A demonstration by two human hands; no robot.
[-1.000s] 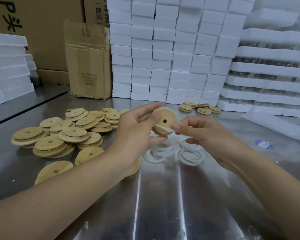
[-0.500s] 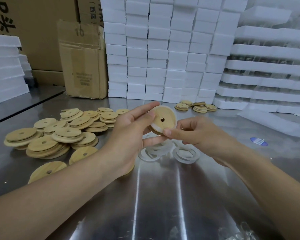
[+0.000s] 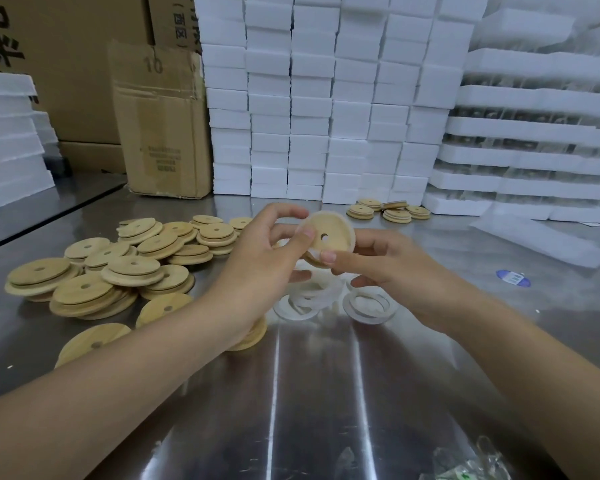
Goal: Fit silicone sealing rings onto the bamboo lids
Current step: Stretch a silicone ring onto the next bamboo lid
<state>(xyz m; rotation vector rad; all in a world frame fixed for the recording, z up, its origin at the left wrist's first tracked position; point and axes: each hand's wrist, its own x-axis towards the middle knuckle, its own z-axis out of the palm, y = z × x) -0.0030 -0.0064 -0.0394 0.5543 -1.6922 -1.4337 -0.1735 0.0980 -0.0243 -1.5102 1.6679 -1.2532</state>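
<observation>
Both hands, left and right, pinch the ringed bamboo lid between them.

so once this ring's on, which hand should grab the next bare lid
Left, probably. The left hand sits right beside the pile of bare lids, while the right hand is across the held lid from them, nearer the loose rings.

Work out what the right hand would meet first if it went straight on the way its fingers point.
The right hand points leftward and pinches the bamboo lid. Going on, it would probably push that lid into the left hand gripping its far side, though depth is hard to judge.
</observation>
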